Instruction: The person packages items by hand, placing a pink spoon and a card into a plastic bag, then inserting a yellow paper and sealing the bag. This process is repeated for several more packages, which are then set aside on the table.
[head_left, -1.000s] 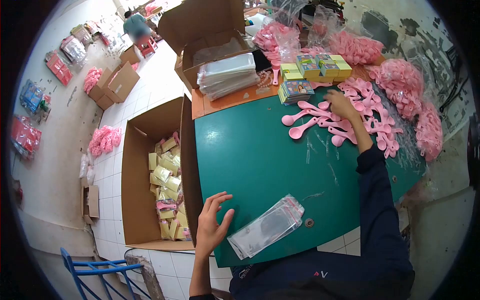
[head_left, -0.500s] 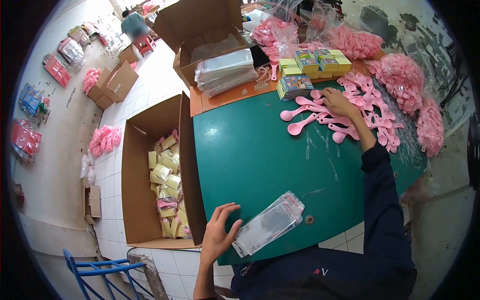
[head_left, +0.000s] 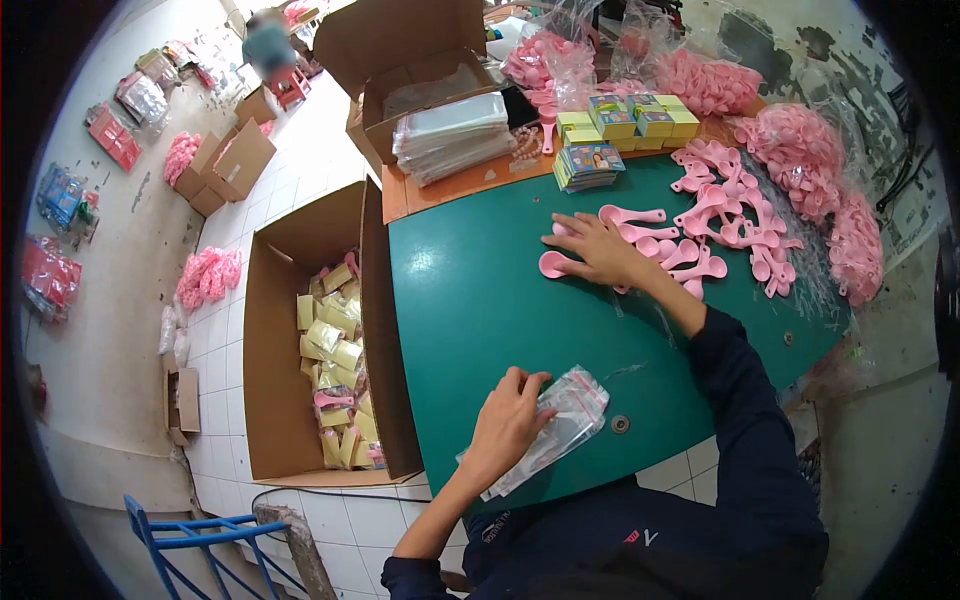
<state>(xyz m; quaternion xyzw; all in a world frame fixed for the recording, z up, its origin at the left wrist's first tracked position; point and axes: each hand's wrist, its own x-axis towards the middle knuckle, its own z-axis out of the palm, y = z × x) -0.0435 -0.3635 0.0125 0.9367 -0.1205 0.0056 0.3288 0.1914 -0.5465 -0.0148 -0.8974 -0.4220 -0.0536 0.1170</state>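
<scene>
My left hand (head_left: 510, 420) rests over a stack of clear plastic bags (head_left: 570, 420) at the table's near edge, its fingers bent on the bags; whether it pinches one is hidden. Palm down, my right hand (head_left: 600, 250) lies with spread fingers on some pink spoons (head_left: 553, 264) at the near left of the spoon pile. More pink spoons (head_left: 740, 205) spread to the right of it. Behind it stands a stack of small printed cards (head_left: 588, 167), with yellow-edged card stacks (head_left: 640, 122) farther back.
Left of the green table (head_left: 470, 300) is a tall open carton (head_left: 275, 400) holding yellow packets. A box (head_left: 420, 85) and a pile of clear bags (head_left: 455, 140) stand at the back. A person (head_left: 267, 48) sits far off. A blue metal frame (head_left: 200, 535) is at lower left.
My right hand has moved left and nearer from the spoon pile, and some spoons have shifted with it. My left hand has moved right, onto the clear bags.
</scene>
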